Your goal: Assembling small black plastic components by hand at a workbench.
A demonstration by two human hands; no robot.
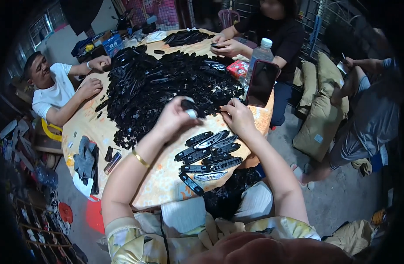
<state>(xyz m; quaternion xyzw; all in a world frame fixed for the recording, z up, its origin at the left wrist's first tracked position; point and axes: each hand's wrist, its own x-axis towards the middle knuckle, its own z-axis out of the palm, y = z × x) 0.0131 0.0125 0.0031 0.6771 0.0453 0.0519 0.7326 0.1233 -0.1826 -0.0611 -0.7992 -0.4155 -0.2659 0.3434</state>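
Note:
Over the near edge of a large heap of small black plastic parts (pixel 167 79), my left hand (pixel 173 115) is curled round a black plastic part (pixel 189 105). Something white shows at its fingertips, perhaps a finger wrap. My right hand (pixel 239 118) rests at the table's right side, fingers pinched together by the heap's edge; whatever they grip is too small to make out. Between my forearms lies a group of long black parts (pixel 196 156), several with silvery faces (pixel 211 176), set in rough rows on the patterned tablecloth (pixel 156 185).
A phone (pixel 262 83) stands upright before a clear bottle (pixel 262 53) and a red packet (pixel 238 68). At left lie a grey glove (pixel 84 159) and a small box (pixel 112 163). Two people handle parts across the table; another sits by stuffed sacks (pixel 318 127) at right.

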